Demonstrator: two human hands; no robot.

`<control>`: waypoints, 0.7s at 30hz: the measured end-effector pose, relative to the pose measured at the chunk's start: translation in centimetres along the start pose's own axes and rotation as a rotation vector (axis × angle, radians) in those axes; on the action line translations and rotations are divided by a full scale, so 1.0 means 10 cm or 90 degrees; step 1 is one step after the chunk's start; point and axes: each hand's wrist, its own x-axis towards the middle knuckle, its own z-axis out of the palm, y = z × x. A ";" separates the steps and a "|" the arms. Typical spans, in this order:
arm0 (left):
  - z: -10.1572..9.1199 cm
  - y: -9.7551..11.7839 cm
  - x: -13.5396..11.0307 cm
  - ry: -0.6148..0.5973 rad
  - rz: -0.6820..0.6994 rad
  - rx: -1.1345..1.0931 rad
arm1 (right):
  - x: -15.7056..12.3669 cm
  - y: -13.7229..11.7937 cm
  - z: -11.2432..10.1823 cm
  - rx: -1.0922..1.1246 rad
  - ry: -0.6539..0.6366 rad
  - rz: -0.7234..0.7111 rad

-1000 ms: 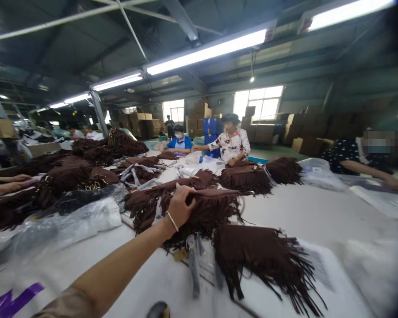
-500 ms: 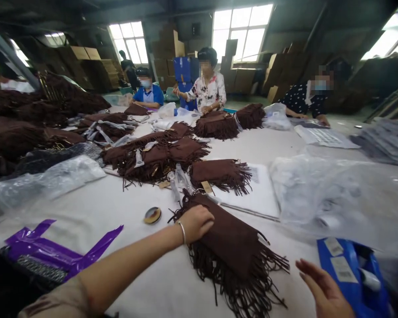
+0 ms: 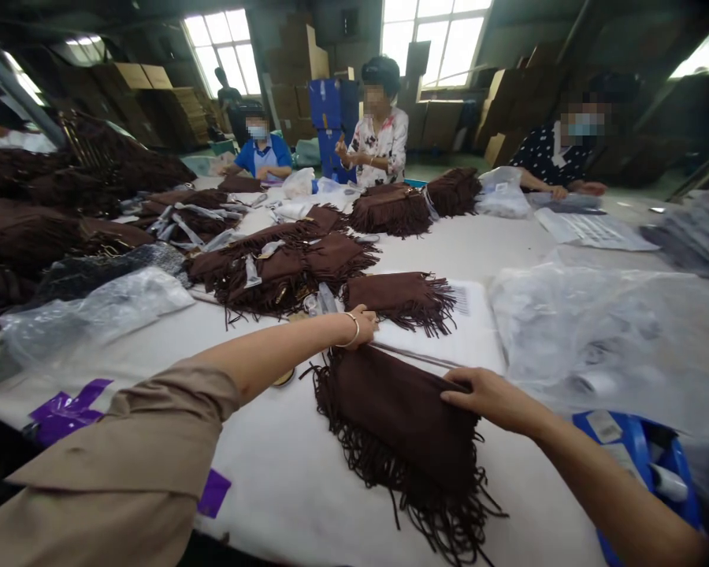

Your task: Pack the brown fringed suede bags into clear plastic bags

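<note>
Steady the bag [image 3: 405,409] on the table [image 3: 289,480] evenly by both far corners, pinching the right one with the right hand [image 3: 481,398], bracing the other with the left hand [image 3: 363,327] (impossible to tell whether gripping), without snagging the fringe [image 3: 449,520].

The left hand [image 3: 361,326] hides its own grip on the fringed piece [image 3: 399,409]; the left forearm [image 3: 289,342] partly covers a disc [image 3: 284,379]; the right forearm [image 3: 596,475], a blue case [image 3: 594,441].

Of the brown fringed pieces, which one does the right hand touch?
The front piece, closest to the camera: the right hand holds its upper-right edge; the others lie farther back.
</note>
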 end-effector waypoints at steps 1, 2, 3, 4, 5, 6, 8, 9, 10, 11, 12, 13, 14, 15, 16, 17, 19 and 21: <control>-0.09 0.01 -0.11 -0.016 0.034 0.001 | -0.11 -0.14 -0.09 -0.018 0.023 -0.024; -0.18 0.03 -0.24 -0.040 0.086 0.009 | -0.22 -0.29 -0.19 -0.042 0.051 -0.053; -0.28 0.05 -0.38 -0.055 0.149 0.023 | -0.34 -0.44 -0.28 -0.066 0.078 -0.084; -0.38 0.08 -0.53 -0.052 0.210 0.037 | -0.47 -0.59 -0.38 -0.088 0.102 -0.113; -0.48 0.12 -0.68 -0.040 0.266 0.051 | -0.60 -0.72 -0.47 -0.107 0.114 -0.135; -0.58 0.15 -0.84 -0.023 0.312 0.060 | -0.73 -0.85 -0.55 -0.120 0.115 -0.150; -0.77 0.23 -1.15 0.018 0.351 0.055 | -1.00 -1.06 -0.70 -0.131 0.113 -0.154; -0.84 0.27 -1.30 0.036 0.340 0.035 | -1.14 -1.14 -0.76 -0.130 0.114 -0.153; -0.90 0.31 -1.43 0.051 0.328 0.004 | -1.27 -1.19 -0.81 -0.130 0.125 -0.153; -0.95 0.34 -1.55 0.068 0.318 -0.038 | -1.38 -1.22 -0.85 -0.131 0.146 -0.152; -0.97 0.37 -1.65 0.085 0.306 -0.090 | -1.48 -1.22 -0.88 -0.133 0.175 -0.153; -0.98 0.39 -1.74 0.098 0.292 -0.151 | -1.57 -1.20 -0.91 -0.138 0.203 -0.153; -0.97 0.41 -1.80 0.104 0.276 -0.213 | -1.62 -1.15 -0.93 -0.144 0.228 -0.153; -0.95 0.42 -1.86 0.100 0.258 -0.268 | -1.65 -1.09 -0.95 -0.146 0.246 -0.152; -0.91 0.41 -1.89 0.083 0.242 -0.308 | -1.65 -1.02 -0.96 -0.143 0.252 -0.150; -0.86 0.40 -1.90 0.059 0.233 -0.330 | -1.63 -0.95 -0.96 -0.138 0.246 -0.149; -0.77 0.36 -1.87 0.023 0.224 -0.321 | -1.53 -0.82 -0.94 -0.131 0.217 -0.146; -0.72 0.32 -1.79 0.034 0.216 -0.278 | -1.40 -0.74 -0.91 -0.138 0.203 -0.152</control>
